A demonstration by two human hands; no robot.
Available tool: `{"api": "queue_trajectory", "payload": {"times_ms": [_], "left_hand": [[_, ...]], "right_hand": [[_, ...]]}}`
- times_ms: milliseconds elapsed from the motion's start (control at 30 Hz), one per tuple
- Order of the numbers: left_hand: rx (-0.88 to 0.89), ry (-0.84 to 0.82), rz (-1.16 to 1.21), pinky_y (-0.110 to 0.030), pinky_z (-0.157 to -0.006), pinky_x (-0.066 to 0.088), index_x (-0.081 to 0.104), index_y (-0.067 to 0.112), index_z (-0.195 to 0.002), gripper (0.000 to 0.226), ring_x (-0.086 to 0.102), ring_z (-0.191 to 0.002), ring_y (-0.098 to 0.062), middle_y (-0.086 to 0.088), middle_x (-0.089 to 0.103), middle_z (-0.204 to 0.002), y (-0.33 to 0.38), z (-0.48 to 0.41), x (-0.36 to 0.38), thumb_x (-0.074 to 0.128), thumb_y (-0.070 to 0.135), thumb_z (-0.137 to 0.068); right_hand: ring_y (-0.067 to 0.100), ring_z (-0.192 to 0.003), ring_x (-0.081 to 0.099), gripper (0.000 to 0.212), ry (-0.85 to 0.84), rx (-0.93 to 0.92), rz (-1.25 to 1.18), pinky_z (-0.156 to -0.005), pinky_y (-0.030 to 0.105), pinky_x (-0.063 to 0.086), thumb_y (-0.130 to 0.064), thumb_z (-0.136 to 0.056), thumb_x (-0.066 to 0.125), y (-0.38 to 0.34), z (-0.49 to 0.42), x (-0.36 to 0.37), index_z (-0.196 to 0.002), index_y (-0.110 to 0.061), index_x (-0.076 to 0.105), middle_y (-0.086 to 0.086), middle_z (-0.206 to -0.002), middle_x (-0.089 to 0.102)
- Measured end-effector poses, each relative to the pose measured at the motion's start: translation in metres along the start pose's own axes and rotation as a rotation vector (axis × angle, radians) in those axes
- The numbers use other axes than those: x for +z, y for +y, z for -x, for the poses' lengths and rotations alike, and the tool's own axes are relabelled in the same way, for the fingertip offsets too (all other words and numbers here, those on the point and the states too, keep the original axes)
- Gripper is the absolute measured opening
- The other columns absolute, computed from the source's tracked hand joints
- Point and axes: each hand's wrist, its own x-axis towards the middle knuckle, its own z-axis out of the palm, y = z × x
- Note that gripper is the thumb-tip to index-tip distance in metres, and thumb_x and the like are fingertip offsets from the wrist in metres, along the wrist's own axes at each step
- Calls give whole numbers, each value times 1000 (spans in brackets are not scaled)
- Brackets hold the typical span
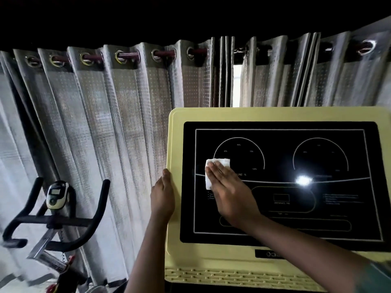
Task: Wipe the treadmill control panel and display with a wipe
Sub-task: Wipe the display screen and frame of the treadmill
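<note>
Reaches in from the lower right with the right hand [230,193], fingers [216,171] straight and close together, grasping nothing, pressing a white wipe [220,162] flat against the black control panel [296,233]. Covers most of the wipe, leaving only its top and left edges showing, on the left half of the panel, over the lower left of the left dial outline and across the curved line that crosses the display. Holds the left edge of the yellow frame [175,134] around the panel with the left hand [163,195], thumb lying up the front of the rim, the other fingers hidden behind it. On the glossy panel below the right dial outline, a bright glare spot [303,180]. Further left, past the frame, an exercise bike [57,220] with black handlebars and a small monitor [56,195] between them. Farthest back, pale eyelet curtains [105,123] on a rod [129,55], parted by a narrow bright gap [237,85] above the frame.
</note>
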Motion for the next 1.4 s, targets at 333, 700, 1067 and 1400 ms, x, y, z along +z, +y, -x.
{"api": "queue_trajectory", "payload": {"times_ms": [333,700,1067,1400], "left_hand": [[8,38,-22,-40,-86,47,67,6,-115,73,62,-101,-35,-18,68,-108,-2,-1,3,18,60,-101],[27,44,-54,-34,-71,36,62,18,-79,58,61,-85,-32,-5,63,-79,-3,-2,2,22,51,-105],[40,56,-27,-37,-78,43,68,5,-111,68,61,-91,-31,-17,69,-100,-6,-2,4,21,54,-105],[17,52,-29,-41,-96,45,62,3,-128,70,59,-111,-37,-22,66,-120,-4,-1,4,20,54,-104]], "right_hand": [[22,-155,20,54,61,126,-37,-125,42,24,-15,-101,42,-27,-27,12,-154,-4,34,11,-163,29],[21,-154,21,53,86,144,-28,-125,40,24,-17,-103,37,-32,-65,14,-155,-5,33,10,-163,29],[26,-151,30,54,304,622,-23,-125,41,22,-10,-99,44,19,-24,-19,-152,-4,38,13,-160,35],[27,-154,23,55,374,785,-91,-127,40,17,-9,-100,43,-30,-47,-1,-153,0,34,16,-162,30]]}}
